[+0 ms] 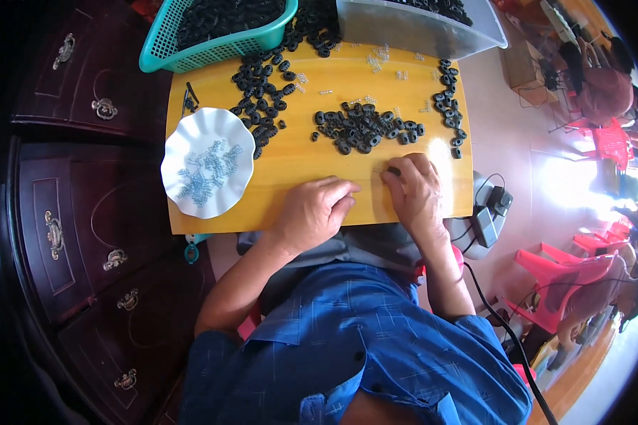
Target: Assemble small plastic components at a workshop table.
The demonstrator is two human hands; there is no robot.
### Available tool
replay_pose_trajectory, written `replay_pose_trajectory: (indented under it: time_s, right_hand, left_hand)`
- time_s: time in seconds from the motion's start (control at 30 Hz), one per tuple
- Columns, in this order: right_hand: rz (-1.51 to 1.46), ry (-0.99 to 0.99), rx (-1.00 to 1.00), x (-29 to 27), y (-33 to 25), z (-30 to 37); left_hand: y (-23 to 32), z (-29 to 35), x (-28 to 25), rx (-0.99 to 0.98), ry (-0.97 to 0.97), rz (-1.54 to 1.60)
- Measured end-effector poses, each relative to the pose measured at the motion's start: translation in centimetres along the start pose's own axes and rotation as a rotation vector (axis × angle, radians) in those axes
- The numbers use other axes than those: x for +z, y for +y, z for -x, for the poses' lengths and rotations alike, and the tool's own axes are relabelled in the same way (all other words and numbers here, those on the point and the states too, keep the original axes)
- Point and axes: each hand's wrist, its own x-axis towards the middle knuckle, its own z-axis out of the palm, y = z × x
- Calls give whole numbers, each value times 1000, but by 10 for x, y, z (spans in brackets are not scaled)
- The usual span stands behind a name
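My left hand (310, 212) is closed over the yellow table, thumb and forefinger pinched together. Whatever sits between those fingertips, if anything, is too small to make out. A short way to its right, my right hand (416, 190) grips a small black plastic piece (394, 171) between thumb and fingers. Just beyond both hands lies a loose heap of black oval plastic pieces (361, 129) with holes, like cord-lock parts. On the left, a white wavy-rimmed dish (242, 172) holds many tiny pale springs (209, 170).
A green basket (220, 57) and a clear bin (418, 39), both with black pieces, stand at the far edge. More black pieces (262, 99) and small springs (379, 58) are scattered about. Dark drawers (57, 234) flank the left; pink chairs (563, 280) and people are right.
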Motion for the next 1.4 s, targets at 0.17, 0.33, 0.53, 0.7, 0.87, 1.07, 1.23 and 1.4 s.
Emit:
replay_pose_trajectory:
  time_s: [0.17, 0.33, 0.53, 0.7, 0.87, 1.07, 1.23, 1.4]
  right_hand:
    - [-73, 6, 40, -2, 5, 0]
    - [-449, 56, 184, -8, 16, 5]
    - [-880, 34, 305, -6, 20, 13]
    - [-1108, 10, 400, -5, 20, 16]
    - [-884, -44, 344, -6, 18, 18]
    - [-806, -90, 237, -6, 11, 16]
    - [-890, -68, 237, 2, 13, 21]
    - [-826, -43, 177, 2, 7, 20]
  left_hand:
    - [6, -11, 4, 32, 23, -140]
    - [9, -31, 21, 114, 47, -282]
    - [-2, -38, 38, 156, 33, -408]
    - [2, -41, 36, 146, 33, -368]
    - [7, -37, 27, 18, 116, 3]
    - [15, -32, 21, -47, 98, 182]
    - [21, -25, 17, -121, 80, 293]
    - [7, -14, 18, -56, 121, 294]
